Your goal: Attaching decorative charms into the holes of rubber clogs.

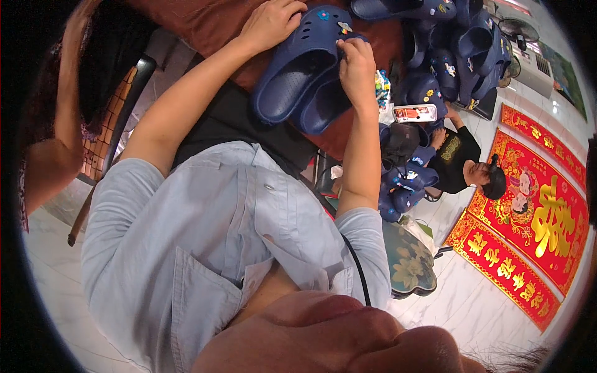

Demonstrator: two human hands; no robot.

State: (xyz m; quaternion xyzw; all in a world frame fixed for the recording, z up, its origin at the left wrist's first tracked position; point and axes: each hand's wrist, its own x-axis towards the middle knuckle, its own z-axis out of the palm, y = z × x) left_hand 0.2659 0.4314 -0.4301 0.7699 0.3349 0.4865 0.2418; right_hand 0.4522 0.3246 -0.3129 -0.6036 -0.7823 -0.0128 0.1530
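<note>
A dark blue clog (314,31) with vent holes lies in front of me, its open heel toward my body. On its toe sit a blue flower charm (323,15) and a planet-shaped charm (344,28) with rainbow colours. A second blue clog (323,109) rests against it on the right, partly covered. My left hand (273,25) is closed at the left side of the toe, fingertips on the clog. Bent fingers and thumb of my right hand (357,68) grip the clog's right edge, just below the planet charm.
A brown-covered table (205,25) bears the clogs. Many more blue clogs (444,68) are heaped at the right, near small colourful charms (382,87) and a lit phone (415,113). A person in black (460,158) sits on the right; another person's arm (68,93) shows at left.
</note>
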